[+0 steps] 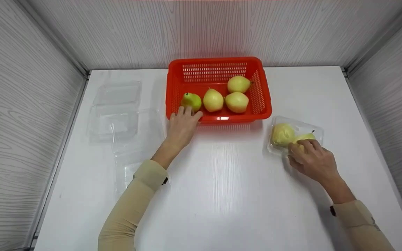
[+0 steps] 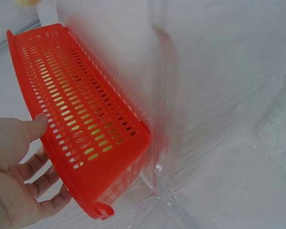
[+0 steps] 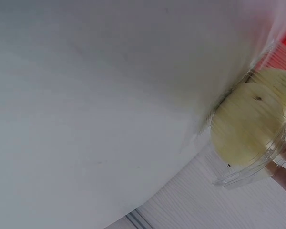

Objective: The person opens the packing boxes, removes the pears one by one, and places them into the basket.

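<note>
My left hand reaches over the front left rim of a red plastic basket. Its fingertips are at a green pear inside. In the left wrist view, the thumb of that hand lies at the basket's rim, and the other fingers are spread beyond it. On the right, a clear plastic box contains two yellow-green pears. The left pear sits free of my fingers; my right hand grips the other pear from above with curled fingers, partly hiding it.
Yellow pears lie beside the green one in the basket. Several clear plastic boxes stand on the left of the white table, partly behind my left forearm. Wood-grain panels enclose the back and sides.
</note>
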Available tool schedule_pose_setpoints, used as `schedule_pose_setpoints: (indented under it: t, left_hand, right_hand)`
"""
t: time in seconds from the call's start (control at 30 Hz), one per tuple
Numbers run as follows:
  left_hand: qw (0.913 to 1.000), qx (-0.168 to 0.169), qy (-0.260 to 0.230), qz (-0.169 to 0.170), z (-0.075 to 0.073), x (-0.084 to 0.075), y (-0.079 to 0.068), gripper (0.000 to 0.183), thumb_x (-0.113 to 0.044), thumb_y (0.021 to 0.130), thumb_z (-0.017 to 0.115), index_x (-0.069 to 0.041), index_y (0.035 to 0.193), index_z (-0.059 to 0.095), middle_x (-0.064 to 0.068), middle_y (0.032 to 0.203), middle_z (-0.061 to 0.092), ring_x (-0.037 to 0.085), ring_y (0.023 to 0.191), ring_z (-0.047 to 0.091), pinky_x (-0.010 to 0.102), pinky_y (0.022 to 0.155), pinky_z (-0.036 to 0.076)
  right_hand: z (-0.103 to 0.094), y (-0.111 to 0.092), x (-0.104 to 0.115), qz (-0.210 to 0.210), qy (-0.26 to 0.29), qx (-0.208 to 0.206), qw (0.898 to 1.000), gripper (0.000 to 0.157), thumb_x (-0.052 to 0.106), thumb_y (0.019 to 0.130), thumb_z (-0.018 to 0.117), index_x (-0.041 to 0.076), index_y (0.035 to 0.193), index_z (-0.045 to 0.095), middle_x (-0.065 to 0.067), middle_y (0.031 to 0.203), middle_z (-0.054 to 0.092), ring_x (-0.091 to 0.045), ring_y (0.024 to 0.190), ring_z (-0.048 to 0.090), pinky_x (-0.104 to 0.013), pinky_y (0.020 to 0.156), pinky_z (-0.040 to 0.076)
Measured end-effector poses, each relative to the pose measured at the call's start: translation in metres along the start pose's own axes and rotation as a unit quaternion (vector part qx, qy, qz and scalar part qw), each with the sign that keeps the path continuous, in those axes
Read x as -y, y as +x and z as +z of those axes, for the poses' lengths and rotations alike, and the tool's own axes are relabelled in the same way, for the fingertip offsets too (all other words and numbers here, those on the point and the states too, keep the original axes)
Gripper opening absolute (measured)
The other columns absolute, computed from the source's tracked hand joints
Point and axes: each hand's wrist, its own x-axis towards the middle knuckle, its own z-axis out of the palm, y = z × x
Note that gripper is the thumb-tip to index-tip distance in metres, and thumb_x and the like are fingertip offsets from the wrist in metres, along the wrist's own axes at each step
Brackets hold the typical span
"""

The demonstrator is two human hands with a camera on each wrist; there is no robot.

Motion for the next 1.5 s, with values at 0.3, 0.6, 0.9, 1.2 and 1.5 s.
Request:
schedule_pose_setpoints:
  t: [0.3, 0.6, 0.9, 1.2, 1.5]
  left_hand:
    - [1.0000, 0.004, -0.008, -0.001, 0.000, -0.001, 0.001, 0.025, -0.025, 0.102, 0.069, -0.020, 0.126, 0.068, 0.017, 0.119, 0.068, 0.038, 0.113, 0.062, 0.047, 0.078, 0.058]
    - [1.0000, 0.003, -0.007, 0.001, 0.000, -0.002, 0.002, 0.025, -0.025, 0.102, 0.069, -0.019, 0.127, 0.068, 0.017, 0.119, 0.068, 0.038, 0.112, 0.062, 0.049, 0.079, 0.059]
    - [0.9998, 0.012, -0.014, -0.002, 0.000, -0.002, 0.003, 0.026, -0.025, 0.102, 0.069, -0.020, 0.127, 0.067, 0.017, 0.120, 0.067, 0.038, 0.114, 0.060, 0.049, 0.082, 0.059]
    - [0.9999, 0.007, -0.011, 0.001, 0.000, -0.002, 0.003, 0.024, -0.025, 0.102, 0.069, -0.020, 0.126, 0.067, 0.017, 0.120, 0.068, 0.038, 0.113, 0.062, 0.049, 0.080, 0.060]
    - [0.9996, 0.024, -0.013, -0.010, -0.002, -0.001, 0.002, 0.027, -0.024, 0.102, 0.070, -0.021, 0.129, 0.067, 0.018, 0.124, 0.067, 0.038, 0.115, 0.061, 0.050, 0.084, 0.059]
  right_hand:
    - [-0.002, 0.004, 0.011, -0.025, 0.012, -0.006, 1.000, 0.024, 0.033, 0.095, 0.063, 0.014, 0.108, 0.071, -0.014, 0.095, 0.069, -0.037, 0.081, 0.071, -0.039, 0.038, 0.051]
    - [-0.002, 0.009, 0.022, -0.052, 0.023, -0.011, 0.998, 0.025, 0.032, 0.096, 0.062, 0.013, 0.108, 0.072, -0.014, 0.095, 0.070, -0.034, 0.080, 0.071, -0.036, 0.038, 0.050]
    - [0.000, 0.014, 0.033, -0.067, 0.029, -0.029, 0.997, 0.023, 0.030, 0.095, 0.063, 0.012, 0.106, 0.073, -0.013, 0.093, 0.071, -0.033, 0.080, 0.072, -0.035, 0.037, 0.049]
    - [0.004, 0.022, 0.048, -0.079, 0.033, -0.044, 0.995, 0.020, 0.030, 0.093, 0.066, 0.013, 0.102, 0.073, -0.012, 0.092, 0.072, -0.033, 0.080, 0.073, -0.035, 0.038, 0.050]
    - [0.009, 0.034, 0.061, -0.097, 0.052, -0.043, 0.993, 0.023, 0.031, 0.096, 0.062, 0.012, 0.105, 0.073, -0.011, 0.094, 0.072, -0.033, 0.081, 0.073, -0.035, 0.040, 0.053]
